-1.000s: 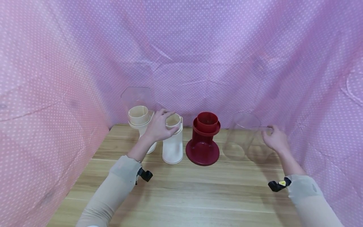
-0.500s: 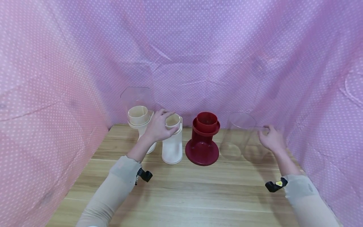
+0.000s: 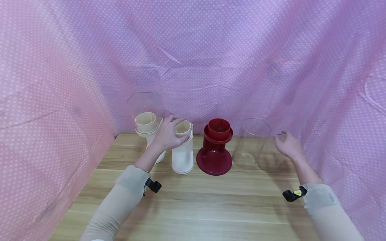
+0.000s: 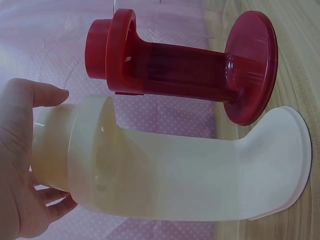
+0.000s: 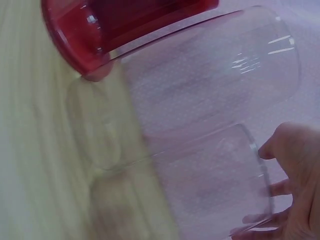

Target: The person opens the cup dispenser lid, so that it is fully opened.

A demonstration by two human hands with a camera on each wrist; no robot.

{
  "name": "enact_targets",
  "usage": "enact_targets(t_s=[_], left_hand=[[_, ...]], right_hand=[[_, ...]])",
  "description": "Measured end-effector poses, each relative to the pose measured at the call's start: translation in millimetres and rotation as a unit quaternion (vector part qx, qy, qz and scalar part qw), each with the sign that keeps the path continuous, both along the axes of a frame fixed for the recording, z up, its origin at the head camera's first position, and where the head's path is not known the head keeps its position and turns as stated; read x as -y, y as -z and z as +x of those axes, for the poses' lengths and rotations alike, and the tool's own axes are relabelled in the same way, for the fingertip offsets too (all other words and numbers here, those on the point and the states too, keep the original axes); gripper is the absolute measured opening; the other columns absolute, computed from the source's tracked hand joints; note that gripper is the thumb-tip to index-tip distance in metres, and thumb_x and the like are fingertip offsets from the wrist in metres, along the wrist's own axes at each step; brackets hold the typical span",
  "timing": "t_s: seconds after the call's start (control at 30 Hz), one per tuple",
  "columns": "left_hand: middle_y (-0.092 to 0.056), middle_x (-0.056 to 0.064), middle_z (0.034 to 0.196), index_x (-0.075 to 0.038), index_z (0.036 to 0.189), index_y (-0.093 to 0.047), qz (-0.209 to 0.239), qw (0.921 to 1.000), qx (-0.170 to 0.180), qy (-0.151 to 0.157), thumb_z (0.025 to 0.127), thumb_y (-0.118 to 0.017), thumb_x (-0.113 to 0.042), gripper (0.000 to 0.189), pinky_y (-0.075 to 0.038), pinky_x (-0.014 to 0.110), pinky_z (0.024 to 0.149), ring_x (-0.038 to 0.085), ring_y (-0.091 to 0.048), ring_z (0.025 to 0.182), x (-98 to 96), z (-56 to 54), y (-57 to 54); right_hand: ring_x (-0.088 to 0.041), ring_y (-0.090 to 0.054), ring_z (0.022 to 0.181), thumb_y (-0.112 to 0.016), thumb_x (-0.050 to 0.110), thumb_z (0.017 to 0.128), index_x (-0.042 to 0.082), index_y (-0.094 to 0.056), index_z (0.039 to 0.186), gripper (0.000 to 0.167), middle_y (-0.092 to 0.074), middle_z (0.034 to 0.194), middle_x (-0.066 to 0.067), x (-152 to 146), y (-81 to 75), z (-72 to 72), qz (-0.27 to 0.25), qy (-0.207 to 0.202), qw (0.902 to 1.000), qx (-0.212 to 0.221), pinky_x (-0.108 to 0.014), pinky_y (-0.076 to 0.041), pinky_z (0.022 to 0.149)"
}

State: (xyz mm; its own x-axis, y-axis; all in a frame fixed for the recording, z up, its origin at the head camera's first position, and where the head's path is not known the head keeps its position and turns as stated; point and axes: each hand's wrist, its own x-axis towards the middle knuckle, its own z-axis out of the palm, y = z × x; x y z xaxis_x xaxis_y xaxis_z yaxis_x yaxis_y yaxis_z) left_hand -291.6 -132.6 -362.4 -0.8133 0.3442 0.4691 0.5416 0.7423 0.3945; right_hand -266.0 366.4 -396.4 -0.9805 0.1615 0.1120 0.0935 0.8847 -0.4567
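My left hand (image 3: 169, 134) grips the round neck at the top of a cream plastic stand (image 3: 183, 155), thumb on one side and fingers on the other, as the left wrist view shows. This stand is upright on the table, with a flared base (image 4: 280, 160). At the right, my right hand (image 3: 289, 145) holds a clear plastic cylinder (image 5: 215, 185) by its top rim, with fingers showing through the wall. Another clear cylinder (image 3: 248, 144) stands just left of it. Between the hands is a red stand (image 3: 215, 160) with a round cup-like top.
A second cream stand (image 3: 146, 124) is partly hidden behind my left hand. Behind it rises a clear panel (image 3: 143, 102) with a dark edge. Pink dotted cloth (image 3: 211, 73) encloses the back and sides of the wooden table (image 3: 205, 207).
My right hand and both clear cylinders at the right have shifted left, closer to the red stand. The left hand keeps its place on the cream stand.
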Motion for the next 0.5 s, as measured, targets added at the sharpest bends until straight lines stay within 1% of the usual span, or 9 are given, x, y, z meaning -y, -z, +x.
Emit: enact_targets(t_s=[0.1,0.23,0.3,0.4,0.43,0.5], left_hand=[[-0.06,0.019,0.145,-0.005,0.145,-0.063,0.004,1.0,-0.008,-0.002,0.084,-0.08,-0.044,0.074,-0.047,0.056,0.116,0.04,-0.053,0.137,-1.0,0.0,-1.6],[-0.057,0.021,0.149,-0.005,0.147,-0.062,0.023,0.9991,-0.034,-0.002,0.083,-0.082,-0.041,0.076,-0.045,0.059,0.117,0.041,-0.051,0.139,0.1,4.6,-9.8],[-0.057,0.022,0.149,-0.005,0.147,-0.061,0.037,0.9981,-0.05,0.0,0.081,-0.083,-0.04,0.078,-0.046,0.06,0.114,0.041,-0.051,0.138,1.8,8.6,-17.2],[-0.056,0.022,0.15,-0.006,0.148,-0.06,0.062,0.9952,-0.075,0.002,0.08,-0.084,-0.037,0.078,-0.049,0.061,0.11,0.041,-0.05,0.136,6.3,15.6,-30.4],[-0.056,0.022,0.15,-0.006,0.148,-0.059,0.072,0.9936,-0.087,0.0,0.08,-0.084,-0.036,0.079,-0.05,0.061,0.108,0.041,-0.05,0.136,8.6,18.0,-35.0],[-0.055,0.02,0.15,-0.006,0.149,-0.059,0.096,0.9888,-0.114,-0.01,0.08,-0.082,-0.036,0.078,-0.051,0.061,0.107,0.04,-0.048,0.137,15.0,22.9,-43.8]], right_hand=[[-0.071,-0.043,0.131,-0.038,0.047,0.108,-0.011,-0.035,0.156,0.076,-0.042,0.147,-0.051,2.0,-15.3,-0.2,0.001,0.003,0.9996,-0.029,-0.078,-0.041,0.108],[-0.067,-0.04,0.138,-0.04,0.048,0.108,-0.003,-0.036,0.16,0.074,-0.041,0.153,-0.046,16.7,-42.8,-0.2,-0.01,0.003,0.9973,-0.072,-0.076,-0.036,0.113],[-0.064,-0.039,0.142,-0.044,0.047,0.107,-0.001,-0.037,0.161,0.072,-0.041,0.156,-0.042,31.4,-55.4,0.4,-0.025,-0.007,0.9948,-0.098,-0.075,-0.034,0.116],[-0.059,-0.039,0.146,-0.05,0.042,0.106,0.003,-0.04,0.161,0.068,-0.043,0.159,-0.036,61.3,-72.9,2.8,-0.046,-0.028,0.9886,-0.141,-0.072,-0.032,0.121],[-0.058,-0.04,0.147,-0.052,0.04,0.106,0.003,-0.041,0.161,0.067,-0.044,0.16,-0.034,72.9,-78.4,3.5,-0.054,-0.036,0.9859,-0.155,-0.071,-0.032,0.122],[-0.055,-0.039,0.149,-0.055,0.036,0.106,0.005,-0.041,0.161,0.065,-0.043,0.163,-0.03,96.4,-89.9,3.6,-0.073,-0.054,0.9815,-0.169,-0.071,-0.031,0.123]])
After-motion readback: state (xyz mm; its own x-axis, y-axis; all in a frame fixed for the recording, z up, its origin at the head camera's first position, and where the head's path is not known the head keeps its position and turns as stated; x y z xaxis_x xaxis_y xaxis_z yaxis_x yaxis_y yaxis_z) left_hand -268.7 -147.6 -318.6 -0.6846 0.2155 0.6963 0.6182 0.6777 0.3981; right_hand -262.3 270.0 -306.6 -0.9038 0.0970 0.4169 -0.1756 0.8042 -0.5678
